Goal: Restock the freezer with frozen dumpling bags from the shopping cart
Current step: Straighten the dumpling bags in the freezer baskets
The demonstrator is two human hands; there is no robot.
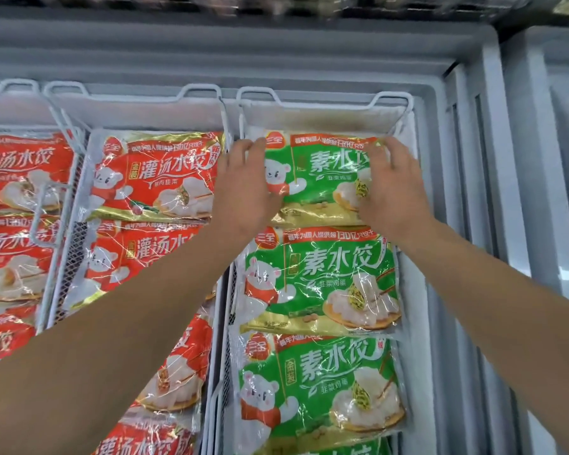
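Observation:
A green frozen dumpling bag (322, 178) lies at the far end of the right wire basket (322, 100) in the open chest freezer. My left hand (243, 185) lies along the bag's left edge with fingers stretched forward and the thumb on its face. My right hand (395, 185) rests flat on the bag's right edge, fingers fairly straight. Two more green bags (319, 284) (319, 385) lie in a row nearer to me in the same basket, partly overlapped like tiles.
The middle basket (135, 93) holds several red dumpling bags (155, 178), and another basket at the left (17, 85) holds more red bags (17, 172). The frosted freezer wall (473, 159) and rim run along the right. The shopping cart is out of view.

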